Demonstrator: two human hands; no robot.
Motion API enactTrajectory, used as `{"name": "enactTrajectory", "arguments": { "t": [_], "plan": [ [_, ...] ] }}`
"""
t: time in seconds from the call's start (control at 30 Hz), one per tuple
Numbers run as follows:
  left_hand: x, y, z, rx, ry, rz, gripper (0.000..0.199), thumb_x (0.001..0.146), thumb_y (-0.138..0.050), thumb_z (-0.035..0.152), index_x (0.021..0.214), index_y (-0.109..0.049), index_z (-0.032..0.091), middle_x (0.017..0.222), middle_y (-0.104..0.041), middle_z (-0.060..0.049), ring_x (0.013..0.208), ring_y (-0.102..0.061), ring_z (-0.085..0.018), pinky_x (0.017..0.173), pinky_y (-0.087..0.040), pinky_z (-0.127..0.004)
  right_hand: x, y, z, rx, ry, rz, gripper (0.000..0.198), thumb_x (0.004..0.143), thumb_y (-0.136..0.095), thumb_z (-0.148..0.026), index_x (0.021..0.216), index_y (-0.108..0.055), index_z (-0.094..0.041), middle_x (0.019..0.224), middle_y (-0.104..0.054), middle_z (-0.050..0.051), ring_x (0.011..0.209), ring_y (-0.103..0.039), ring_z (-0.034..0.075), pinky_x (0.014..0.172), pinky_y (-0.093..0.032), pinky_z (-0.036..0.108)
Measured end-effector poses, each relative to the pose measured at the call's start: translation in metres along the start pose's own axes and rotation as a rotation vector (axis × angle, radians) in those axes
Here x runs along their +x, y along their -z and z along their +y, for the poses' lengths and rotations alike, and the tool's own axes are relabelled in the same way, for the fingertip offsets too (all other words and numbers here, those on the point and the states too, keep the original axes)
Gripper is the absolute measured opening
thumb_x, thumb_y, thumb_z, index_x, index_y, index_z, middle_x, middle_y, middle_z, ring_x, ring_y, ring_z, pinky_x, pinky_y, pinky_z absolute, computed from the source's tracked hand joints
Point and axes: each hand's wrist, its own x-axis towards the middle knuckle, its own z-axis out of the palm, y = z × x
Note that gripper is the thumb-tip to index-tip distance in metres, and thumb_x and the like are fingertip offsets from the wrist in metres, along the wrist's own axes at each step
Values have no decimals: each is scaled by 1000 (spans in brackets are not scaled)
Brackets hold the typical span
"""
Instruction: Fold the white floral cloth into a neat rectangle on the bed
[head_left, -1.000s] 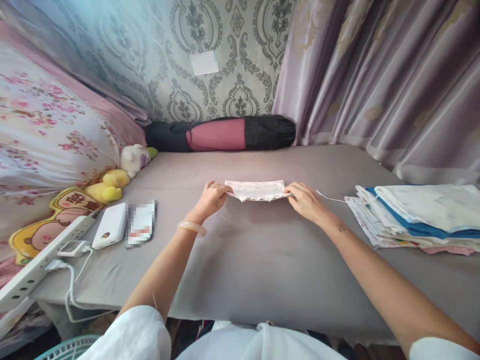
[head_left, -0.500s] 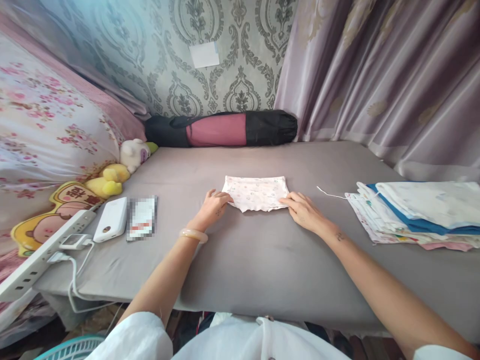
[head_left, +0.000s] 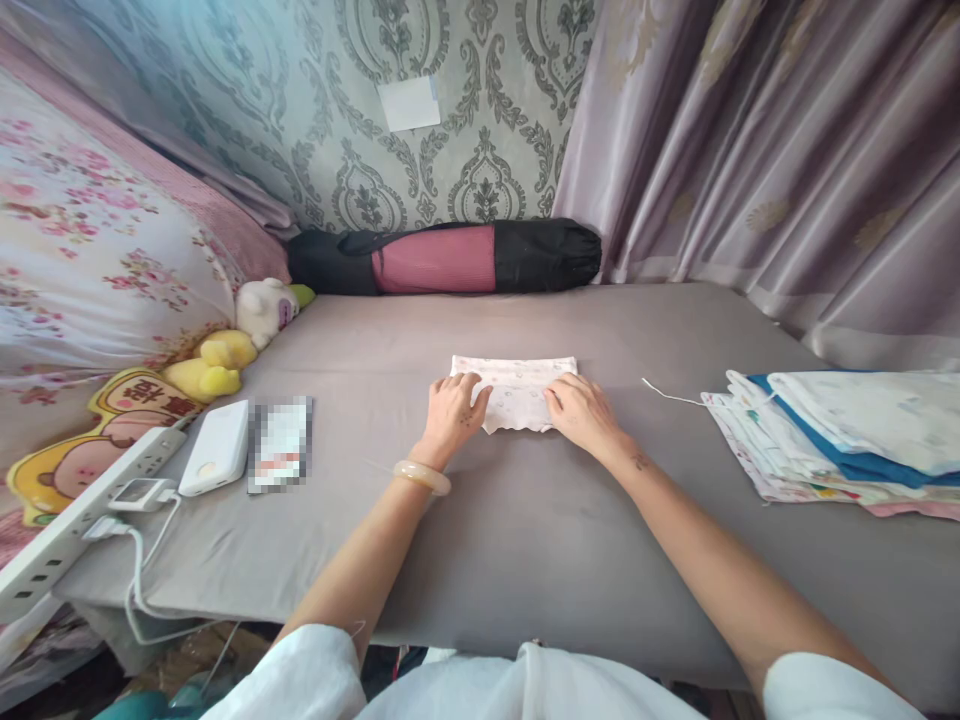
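Head view looks down on a big grey bed (head_left: 525,530), and its near edge is hidden behind the person's white top at the bottom of the picture. Far past the fingertips, a black and pink rolled bag (head_left: 450,258) lies along the wall. Off to the right of the right fingers, well apart, sits a pile of folded clothes (head_left: 840,430); its right end is cut off by the picture edge, so how far it goes cannot be seen. A thin white thread (head_left: 664,392) lies between that pile and the right fingers. Off to the left of the left fingers lie a white power bank (head_left: 215,462) and a flat card (head_left: 280,443) that is blurred, so its print cannot be read. Further left is a white power strip (head_left: 82,500), partly cut off, and a yellow soft toy (head_left: 210,362).

A small folded white cloth (head_left: 516,390) lies flat on the bed, right under both sets of fingers. Its tiny print is too small to make out. The left hand (head_left: 452,415) rests flat on the cloth's left end, fingers spread and pressing down. The right hand (head_left: 581,412) rests flat on the right end the same way, fingers stretched out. Both hands cover the near corners of the cloth, so those corners cannot be seen.
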Motion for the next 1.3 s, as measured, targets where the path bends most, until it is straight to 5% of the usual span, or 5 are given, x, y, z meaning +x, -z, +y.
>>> {"name": "enactTrajectory", "arguments": {
  "t": [0.13,0.3,0.9,1.17,1.3],
  "plan": [
    [14,-21,16,-14,2,72,38,99,-35,34,133,-45,19,136,-58,-14,129,-50,-24,110,-32,-43,21,-15,-21,40,79,46,37,101,-35,-20,130,-57,-15,138,-52,12,130,-43,26,112,-27,41],
    [28,-40,20,43,-34,-40,48,96,-33,23,142,-38,10,152,-42,-17,146,-28,-29,120,-17,-53,37,-30,-34,25,80,-35,49,101,-31,-22,146,-42,-7,154,-31,15,145,-20,28,118,-15,50],
    [38,-57,9,173,-91,-132,46,101,-24,29,139,-47,18,148,-49,-9,138,-41,-29,116,-26,-55,48,-48,-31,17,39,-198,55,100,-24,-24,151,-35,-5,156,-27,9,144,-22,24,120,-14,48],
    [43,-58,8,180,-100,-89,48,100,-26,28,144,-42,16,153,-43,-10,146,-29,-27,120,-19,-53,50,-43,-31,9,70,-113,56,99,-24,-23,150,-35,-3,156,-26,10,146,-17,22,121,-12,45],
    [43,-61,6,180,-119,-160,49,101,-21,26,144,-42,14,151,-46,-11,142,-37,-27,118,-22,-55,51,-50,-30,10,61,-170,55,100,-24,-23,151,-36,-5,155,-28,10,145,-22,21,121,-13,45]
  ]
}}
